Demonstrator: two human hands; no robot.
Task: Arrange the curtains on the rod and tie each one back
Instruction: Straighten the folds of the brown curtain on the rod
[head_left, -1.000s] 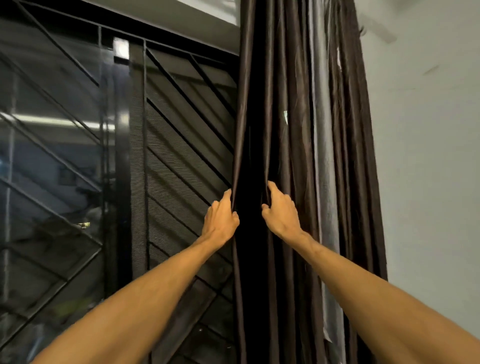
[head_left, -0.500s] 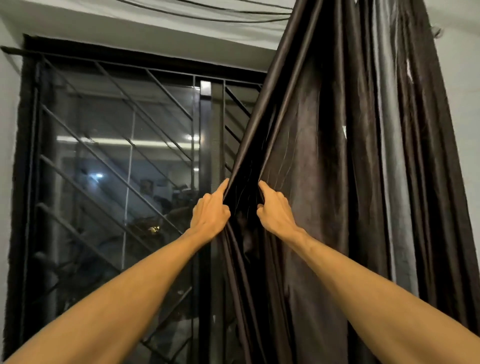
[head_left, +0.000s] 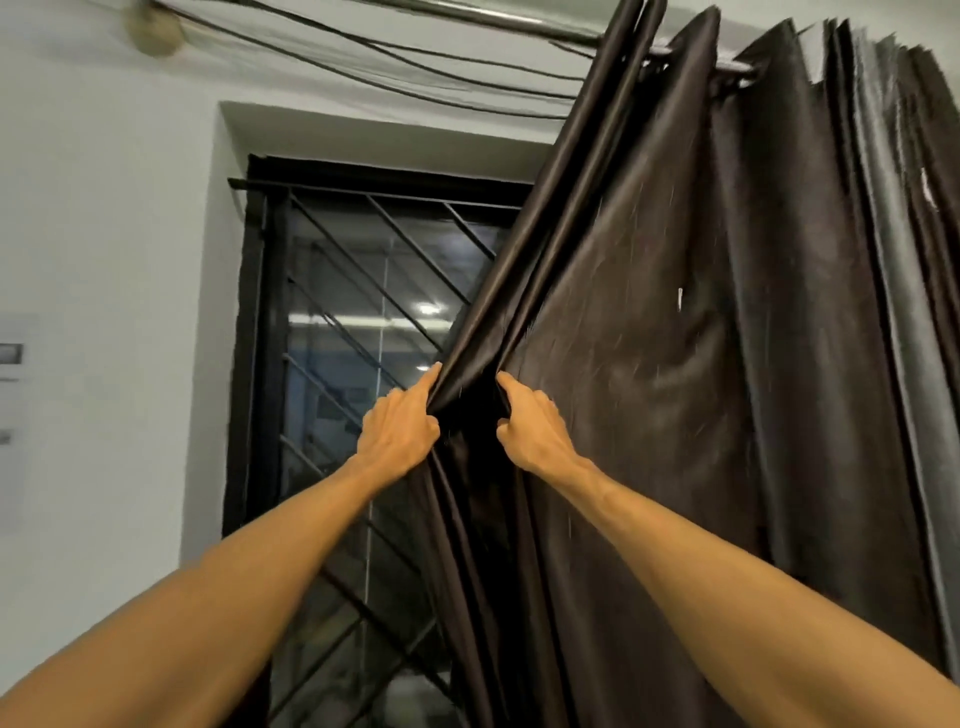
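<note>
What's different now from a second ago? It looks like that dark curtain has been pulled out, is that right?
Yes. The dark brown satin curtain was bunched in tight folds by the wall; its leading edge now stretches left across the black barred window, and the panel has spread wide. The view has tilted up, showing the metal curtain rod. Unchanged: the left hand and right hand keep gripping the same folds side by side.

1. No text, brand, number or sign can be read anywhere in the view.
2. A pale sheet (head_left: 11, 415) on the left wall bears marks too blurred to make out.
</note>
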